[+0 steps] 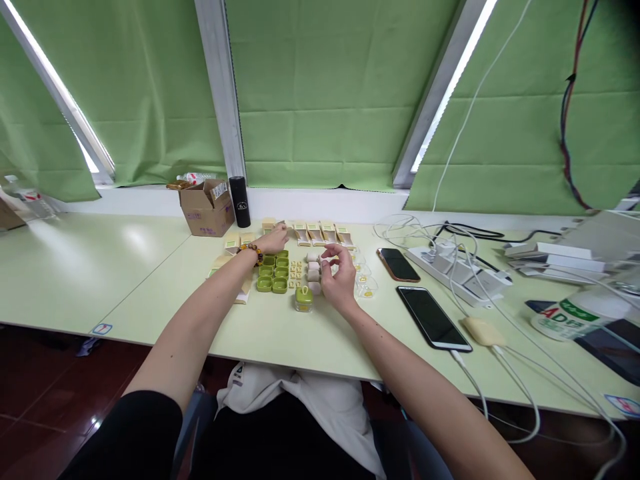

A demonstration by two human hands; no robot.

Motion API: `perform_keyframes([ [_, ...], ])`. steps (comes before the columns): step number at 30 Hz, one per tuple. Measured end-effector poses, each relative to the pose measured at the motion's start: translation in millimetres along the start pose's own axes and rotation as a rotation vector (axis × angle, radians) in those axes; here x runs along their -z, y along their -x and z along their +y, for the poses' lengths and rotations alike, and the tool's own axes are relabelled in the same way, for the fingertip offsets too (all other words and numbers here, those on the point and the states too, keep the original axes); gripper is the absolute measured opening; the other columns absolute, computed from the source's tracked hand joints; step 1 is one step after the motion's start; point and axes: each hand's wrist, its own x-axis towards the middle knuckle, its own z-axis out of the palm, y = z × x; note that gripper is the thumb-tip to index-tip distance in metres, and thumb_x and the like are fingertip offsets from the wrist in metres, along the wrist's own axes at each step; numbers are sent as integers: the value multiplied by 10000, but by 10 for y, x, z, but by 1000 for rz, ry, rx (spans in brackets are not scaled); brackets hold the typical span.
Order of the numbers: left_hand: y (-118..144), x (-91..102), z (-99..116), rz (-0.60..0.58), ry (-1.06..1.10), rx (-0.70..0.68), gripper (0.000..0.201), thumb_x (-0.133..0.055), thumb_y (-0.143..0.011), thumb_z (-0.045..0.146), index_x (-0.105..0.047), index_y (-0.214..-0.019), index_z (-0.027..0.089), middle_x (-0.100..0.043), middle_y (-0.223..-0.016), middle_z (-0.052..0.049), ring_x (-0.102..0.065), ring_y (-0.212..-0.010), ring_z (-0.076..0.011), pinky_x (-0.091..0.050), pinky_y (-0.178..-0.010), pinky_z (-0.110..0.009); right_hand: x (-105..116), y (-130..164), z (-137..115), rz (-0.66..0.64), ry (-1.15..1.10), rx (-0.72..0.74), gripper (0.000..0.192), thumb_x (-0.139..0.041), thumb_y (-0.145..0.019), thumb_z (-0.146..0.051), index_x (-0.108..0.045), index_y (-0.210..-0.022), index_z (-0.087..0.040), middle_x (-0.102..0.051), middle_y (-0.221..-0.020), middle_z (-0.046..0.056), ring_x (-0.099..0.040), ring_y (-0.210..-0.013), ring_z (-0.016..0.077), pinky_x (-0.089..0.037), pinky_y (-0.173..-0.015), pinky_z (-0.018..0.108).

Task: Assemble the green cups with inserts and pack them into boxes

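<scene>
The small white blocks stand in a short column on the bench, running away from the person, and they lie just to the left of the right hand, which is curled with fingers half bent, pinching something too small to identify, while the green trays sit in a grid further left. The left hand reaches further back, fingers loosely extended over the beige folded boxes in the far row, and I cannot tell if it grips one. The right hand is nearer to the blocks.
</scene>
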Motion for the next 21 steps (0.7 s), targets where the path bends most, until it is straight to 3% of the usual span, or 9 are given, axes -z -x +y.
perform_keyframes([
  [6,416,166,132,128,55,-39,349,-337,-1064,275,-583,-1271,140,-384,-1624,-184,-565,-1331,-272,-450,-1191,-444,0,-8,7,0,1,-21,334,-574,-889,-178,-616,-1213,-248,-668,-1016,54,-644,-991,242,-541,-833,413],
  [12,1043,243,663,313,-115,-171,479,-399,-1055,228,-403,-1527,144,-398,-1630,-211,-641,-1259,-313,-581,-994,-455,-7,-77,15,-13,-157,-186,296,-677,-934,-367,-622,-1197,-243,-718,-1033,54,-684,-972,225,-562,-841,402],
  [17,1471,169,969,282,-226,-370,521,-403,-1040,158,-379,-1561,151,-459,-1607,-213,-591,-1380,-350,-533,-1119,-509,-12,-199,-23,-88,-528,-497,570,-781,-835,-684,-596,-1147,-245,-762,-983,38,-756,-824,193,-613,-713,340],
  [21,1645,49,990,236,-262,-463,533,-425,-1004,87,-434,-1532,153,-491,-1593,-207,-514,-1480,-353,-467,-1223,-543,-14,-244,-52,-75,-715,-595,619,-851,-733,-723,-584,-1062,-271,-707,-817,-38,-730,-694,155,-622,-648,296],
])
